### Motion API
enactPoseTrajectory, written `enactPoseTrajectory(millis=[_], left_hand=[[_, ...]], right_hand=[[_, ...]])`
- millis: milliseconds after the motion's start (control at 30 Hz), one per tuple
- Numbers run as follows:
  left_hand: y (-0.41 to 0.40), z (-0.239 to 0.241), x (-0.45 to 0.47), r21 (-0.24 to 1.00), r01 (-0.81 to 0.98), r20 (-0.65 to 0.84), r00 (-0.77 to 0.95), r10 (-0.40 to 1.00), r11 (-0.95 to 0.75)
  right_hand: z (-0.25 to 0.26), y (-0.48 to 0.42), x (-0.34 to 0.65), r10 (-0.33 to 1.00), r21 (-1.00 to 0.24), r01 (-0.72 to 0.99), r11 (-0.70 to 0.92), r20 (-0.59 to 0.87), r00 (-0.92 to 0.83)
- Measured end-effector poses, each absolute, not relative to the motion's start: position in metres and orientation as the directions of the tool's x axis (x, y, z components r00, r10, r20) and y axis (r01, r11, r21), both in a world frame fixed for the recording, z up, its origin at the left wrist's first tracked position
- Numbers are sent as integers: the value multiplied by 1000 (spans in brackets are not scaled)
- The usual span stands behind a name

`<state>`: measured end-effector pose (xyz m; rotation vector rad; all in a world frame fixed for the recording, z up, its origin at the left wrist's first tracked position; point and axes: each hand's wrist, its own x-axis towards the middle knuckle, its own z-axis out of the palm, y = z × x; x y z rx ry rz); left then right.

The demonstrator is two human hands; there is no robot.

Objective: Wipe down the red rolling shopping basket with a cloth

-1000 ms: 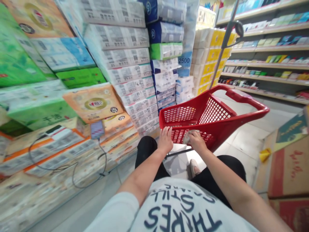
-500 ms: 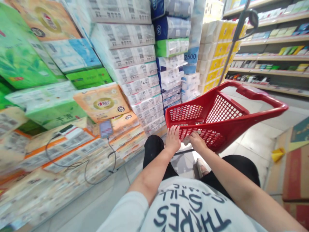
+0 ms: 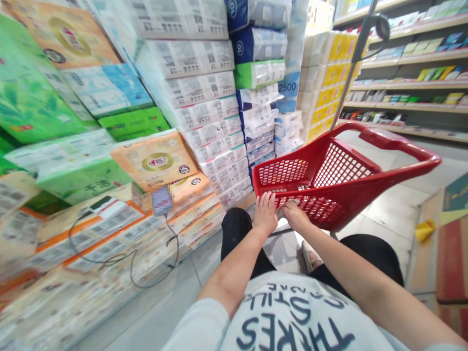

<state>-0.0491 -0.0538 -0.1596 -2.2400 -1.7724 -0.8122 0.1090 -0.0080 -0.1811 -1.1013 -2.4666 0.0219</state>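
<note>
A red plastic shopping cart (image 3: 369, 187) with a lattice basket stands in front of my knees. My left hand (image 3: 265, 213) grips the near corner of its top rim, fingers hooked over the edge. Just to the right, my right hand (image 3: 295, 217) presses against the outside of the lattice wall below the rim. Its fingers are closed on what looks like a crumpled pale cloth, mostly hidden by the hand; only a small bit shows at the fingertips.
Stacked tissue packs (image 3: 204, 87) rise at the left and ahead. A cable (image 3: 135, 265) hangs over the lower packs on the left. Shelves (image 3: 413, 58) of small goods stand at the back right. Cardboard boxes (image 3: 453, 258) sit at the right beside a yellow scrap (image 3: 425, 231).
My right hand has slid left along the cart's side, closer to my left hand, and the pale cloth is now more hidden. My left hand still holds the rim.
</note>
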Motion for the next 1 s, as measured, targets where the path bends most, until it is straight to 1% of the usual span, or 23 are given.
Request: enactPoseTrajectory(millis=[100, 167, 333, 500, 667, 867, 1000], left_hand=[[-54, -158, -50, 183, 942, 515, 152, 844, -282], [-54, -157, -50, 172, 941, 510, 166, 844, -290], [-55, -155, -51, 154, 949, 501, 165, 849, -276], [-55, -156, -50, 123, 956, 499, 171, 849, -265], [-54, -154, -49, 105, 960, 494, 175, 852, -258], [-53, -156, -47, 84, 970, 498, 157, 853, -228], [-51, -159, -48, 61, 969, 505, 178, 844, -241]], right_hand=[[-166, -7, 98, 636, -143, 668, 731, 499, -589], [-163, -7, 96, 608, -114, 669, 735, 546, -576], [-171, -8, 101, 627, -59, 701, 711, 506, -593], [-164, -7, 109, 560, -40, 682, 730, 607, -564], [-168, -5, 123, 612, 12, 735, 677, 545, -573], [-179, -4, 149, 676, -37, 790, 612, 543, -498], [-183, 1, 173, 729, -138, 821, 554, 556, -399]])
